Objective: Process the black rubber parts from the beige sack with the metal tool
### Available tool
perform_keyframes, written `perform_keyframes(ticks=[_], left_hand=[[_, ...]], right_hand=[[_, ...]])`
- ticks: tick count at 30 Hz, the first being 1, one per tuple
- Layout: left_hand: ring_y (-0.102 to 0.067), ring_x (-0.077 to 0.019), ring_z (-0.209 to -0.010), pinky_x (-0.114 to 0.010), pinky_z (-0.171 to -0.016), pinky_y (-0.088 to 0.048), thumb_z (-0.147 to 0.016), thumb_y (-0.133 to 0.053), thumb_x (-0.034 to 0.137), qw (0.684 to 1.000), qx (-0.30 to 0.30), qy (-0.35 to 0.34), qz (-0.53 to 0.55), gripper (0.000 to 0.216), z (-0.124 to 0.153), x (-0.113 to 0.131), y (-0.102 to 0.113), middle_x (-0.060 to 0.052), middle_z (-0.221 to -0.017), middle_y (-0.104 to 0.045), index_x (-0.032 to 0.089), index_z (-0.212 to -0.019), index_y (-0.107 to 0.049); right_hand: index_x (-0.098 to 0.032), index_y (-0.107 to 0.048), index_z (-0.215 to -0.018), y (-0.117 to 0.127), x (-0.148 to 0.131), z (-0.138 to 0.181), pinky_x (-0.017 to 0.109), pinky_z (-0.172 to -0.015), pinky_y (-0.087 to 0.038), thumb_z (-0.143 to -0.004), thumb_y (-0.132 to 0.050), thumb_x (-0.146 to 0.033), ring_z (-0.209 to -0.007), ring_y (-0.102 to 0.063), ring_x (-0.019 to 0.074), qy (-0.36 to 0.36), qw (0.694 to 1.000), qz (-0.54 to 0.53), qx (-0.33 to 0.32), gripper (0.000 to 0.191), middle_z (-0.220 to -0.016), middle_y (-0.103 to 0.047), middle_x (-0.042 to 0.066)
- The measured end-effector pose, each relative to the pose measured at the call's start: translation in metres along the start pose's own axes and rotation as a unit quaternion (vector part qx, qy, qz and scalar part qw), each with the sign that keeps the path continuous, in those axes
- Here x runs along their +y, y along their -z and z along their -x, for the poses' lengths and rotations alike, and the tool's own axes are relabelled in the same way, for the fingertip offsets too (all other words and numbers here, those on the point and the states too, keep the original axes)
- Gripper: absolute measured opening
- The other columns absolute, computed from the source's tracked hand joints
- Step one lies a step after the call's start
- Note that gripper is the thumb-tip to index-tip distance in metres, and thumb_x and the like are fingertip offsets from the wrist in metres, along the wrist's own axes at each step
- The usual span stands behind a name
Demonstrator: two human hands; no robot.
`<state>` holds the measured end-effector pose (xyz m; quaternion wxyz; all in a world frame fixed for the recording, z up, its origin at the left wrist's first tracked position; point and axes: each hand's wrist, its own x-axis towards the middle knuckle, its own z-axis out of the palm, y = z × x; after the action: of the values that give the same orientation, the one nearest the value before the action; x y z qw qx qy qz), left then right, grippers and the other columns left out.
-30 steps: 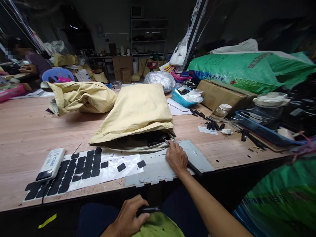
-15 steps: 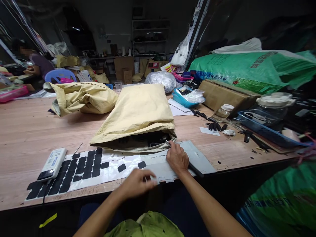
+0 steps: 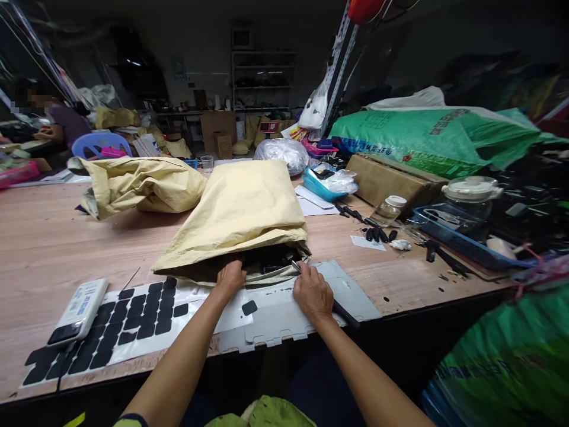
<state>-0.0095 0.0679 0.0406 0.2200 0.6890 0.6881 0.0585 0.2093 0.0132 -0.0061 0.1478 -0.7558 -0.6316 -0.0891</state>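
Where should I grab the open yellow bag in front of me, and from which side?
Probably pinch the open yellow bag by its mouth's left corner, coming from the near left. The mouth faces you and that corner tapers outward, clear of both hands: your left hand reaches into the opening; your right hand holds the black-handled tool by the right end.

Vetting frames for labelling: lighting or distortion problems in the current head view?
Head view: back shelving is dim; inside the middle yellow bag, it's nearly black around the left hand; the upper green sack looks stretched rightward, likely wide-angle distortion.
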Motion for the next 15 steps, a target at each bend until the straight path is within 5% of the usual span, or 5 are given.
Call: perform_keyframes(ticks=[3, 6, 9, 15], left_hand=[[-0.061, -0.0277, -0.101, -0.036, -0.083, -0.043, -0.09, -0.057, 0.034, 0.995, 0.089, -0.045, -0.012, 0.023, 0.022, 0.001, -0.001, -0.011, -0.104, -0.068, 0.02, -0.106, -0.066], [-0.057, -0.0235, -0.095, -0.034, -0.082, -0.041, -0.088, -0.062, 0.033, 0.971, 0.173, -0.161, 0.018, 0.015, 0.051, 0.01, -0.016, -0.005, -0.098, -0.065, 0.022, -0.099, -0.065], [-0.054, -0.0224, -0.092, -0.034, -0.079, -0.039, -0.085, -0.068, 0.03, 0.962, 0.135, -0.231, 0.058, 0.013, 0.07, 0.019, -0.042, -0.003, -0.092, -0.063, 0.023, -0.094, -0.064], [-0.053, -0.0222, -0.093, -0.034, -0.081, -0.037, -0.081, -0.072, 0.031, 0.971, 0.099, -0.193, 0.104, 0.016, 0.064, 0.019, -0.066, -0.003, -0.095, -0.062, 0.023, -0.094, -0.068]], right_hand=[[-0.02, -0.054, -0.128, 0.001, 0.0, 0.0, 0.03, -0.069, -0.039, -0.088, -0.045, -0.019, -0.087, -0.057, 0.0203, -0.001, 1.0, 0.002, 0.0, 0.041, -0.101, -0.063, 0.008], [-0.021, -0.054, -0.128, 0.002, 0.0, 0.0, 0.031, -0.069, -0.039, -0.089, -0.045, -0.019, -0.087, -0.057, 0.0208, 0.003, 1.0, 0.003, 0.002, 0.04, -0.101, -0.063, 0.008], [-0.021, -0.054, -0.128, 0.002, 0.0, 0.001, 0.032, -0.069, -0.038, -0.09, -0.044, -0.02, -0.087, -0.058, 0.0213, 0.003, 1.0, 0.005, 0.004, 0.04, -0.101, -0.063, 0.008], [-0.022, -0.055, -0.129, 0.002, 0.0, 0.0, 0.031, -0.07, -0.038, -0.092, -0.043, -0.02, -0.088, -0.059, 0.0204, -0.007, 1.0, -0.006, -0.006, 0.039, -0.103, -0.064, 0.008]])
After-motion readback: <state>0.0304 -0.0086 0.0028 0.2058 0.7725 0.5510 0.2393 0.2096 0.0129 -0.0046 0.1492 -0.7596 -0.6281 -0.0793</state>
